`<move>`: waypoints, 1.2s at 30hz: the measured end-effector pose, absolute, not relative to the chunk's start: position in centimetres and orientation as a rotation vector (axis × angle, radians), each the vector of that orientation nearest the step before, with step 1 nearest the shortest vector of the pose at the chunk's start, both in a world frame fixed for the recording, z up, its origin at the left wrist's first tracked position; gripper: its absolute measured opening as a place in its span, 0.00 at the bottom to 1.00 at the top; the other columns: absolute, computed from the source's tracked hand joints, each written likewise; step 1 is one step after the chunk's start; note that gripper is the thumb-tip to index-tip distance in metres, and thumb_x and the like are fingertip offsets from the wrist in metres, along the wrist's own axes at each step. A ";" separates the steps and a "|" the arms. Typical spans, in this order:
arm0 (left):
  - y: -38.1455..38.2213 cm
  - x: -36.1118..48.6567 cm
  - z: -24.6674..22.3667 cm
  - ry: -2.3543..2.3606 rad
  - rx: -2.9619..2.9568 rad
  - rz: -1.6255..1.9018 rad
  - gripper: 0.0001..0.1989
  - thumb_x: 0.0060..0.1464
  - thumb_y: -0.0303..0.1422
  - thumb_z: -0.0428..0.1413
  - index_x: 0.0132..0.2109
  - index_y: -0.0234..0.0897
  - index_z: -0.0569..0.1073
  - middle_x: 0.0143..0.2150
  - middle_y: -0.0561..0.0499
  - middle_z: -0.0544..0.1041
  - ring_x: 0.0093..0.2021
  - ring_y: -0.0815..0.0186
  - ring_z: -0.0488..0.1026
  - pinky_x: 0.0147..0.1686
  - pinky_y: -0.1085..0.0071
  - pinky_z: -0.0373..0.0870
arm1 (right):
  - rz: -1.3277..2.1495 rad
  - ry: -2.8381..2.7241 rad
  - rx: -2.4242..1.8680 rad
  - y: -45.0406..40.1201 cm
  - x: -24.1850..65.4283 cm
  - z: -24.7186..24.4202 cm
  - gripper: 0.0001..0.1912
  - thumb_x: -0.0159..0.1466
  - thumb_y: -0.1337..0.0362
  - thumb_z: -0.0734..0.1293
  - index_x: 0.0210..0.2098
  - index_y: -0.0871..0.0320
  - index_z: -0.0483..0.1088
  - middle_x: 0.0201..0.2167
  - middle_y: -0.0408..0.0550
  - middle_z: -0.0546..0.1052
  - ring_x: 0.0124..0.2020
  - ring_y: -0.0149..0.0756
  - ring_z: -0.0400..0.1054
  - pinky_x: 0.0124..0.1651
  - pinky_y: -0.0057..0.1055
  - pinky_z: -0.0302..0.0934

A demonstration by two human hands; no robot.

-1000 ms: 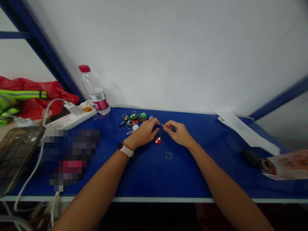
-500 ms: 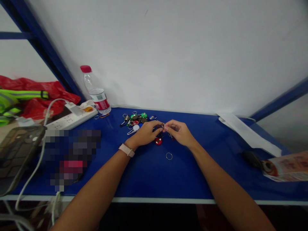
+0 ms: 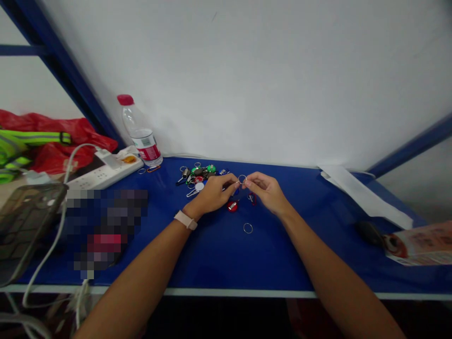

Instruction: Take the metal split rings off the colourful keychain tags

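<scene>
Since the earlier frame, the thin metal split ring (image 3: pixel 242 179) has risen slightly and now shows clearly above the fingertips, held in the air over the blue table (image 3: pixel 212 256). The left hand (image 3: pixel 212 195) and right hand (image 3: pixel 266 192) come together at the fingertips, both pinched on the ring from opposite sides. This step is two-handed fine work on the ring, and so thin a piece calls for a steady fingertip grip from both sides. A pale watch strap (image 3: pixel 185 220) circles the left wrist.

Just below the hands lie a red key fob (image 3: pixel 232 205) and a dark key fob (image 3: pixel 252 198), with a loose metal ring (image 3: pixel 247 228) nearer the person. Beyond the left hand sits a heap of mixed key fobs and rings (image 3: pixel 197 176). Farther off stand a water bottle with a red cap (image 3: pixel 141 134) and a white power strip (image 3: pixel 106 172). A sheet of white paper (image 3: pixel 363 195) lies at the far right.
</scene>
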State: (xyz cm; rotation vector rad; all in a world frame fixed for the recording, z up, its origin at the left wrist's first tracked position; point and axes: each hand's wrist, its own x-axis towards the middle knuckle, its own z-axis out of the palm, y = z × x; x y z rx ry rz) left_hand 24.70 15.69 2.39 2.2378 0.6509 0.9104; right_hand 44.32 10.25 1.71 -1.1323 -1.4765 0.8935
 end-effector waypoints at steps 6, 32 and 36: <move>15.5 24.7 2.6 0.667 2.325 0.997 0.10 0.65 0.31 0.52 0.40 0.36 0.77 0.35 0.51 0.81 0.35 0.67 0.75 0.40 0.69 0.69 | 0.913 -1.472 -1.166 10.2 44.3 1.7 0.16 0.62 0.49 0.71 0.34 0.56 0.72 0.31 0.47 0.80 0.34 0.36 0.73 0.40 0.35 0.66; 14.3 25.0 2.2 0.625 2.998 0.858 0.15 0.70 0.31 0.45 0.47 0.33 0.76 0.38 0.45 0.79 0.39 0.62 0.75 0.43 0.64 0.71 | -0.210 -1.816 -1.627 9.2 43.0 1.7 0.23 0.74 0.55 0.57 0.30 0.57 0.75 0.30 0.52 0.78 0.34 0.41 0.70 0.41 0.39 0.54; 14.2 25.3 2.4 0.676 2.979 0.916 0.14 0.70 0.31 0.46 0.49 0.32 0.76 0.39 0.45 0.79 0.39 0.62 0.75 0.43 0.64 0.72 | 0.308 -1.578 -1.530 9.8 42.8 1.0 0.31 0.71 0.42 0.56 0.23 0.56 0.70 0.22 0.46 0.71 0.26 0.37 0.64 0.33 0.35 0.54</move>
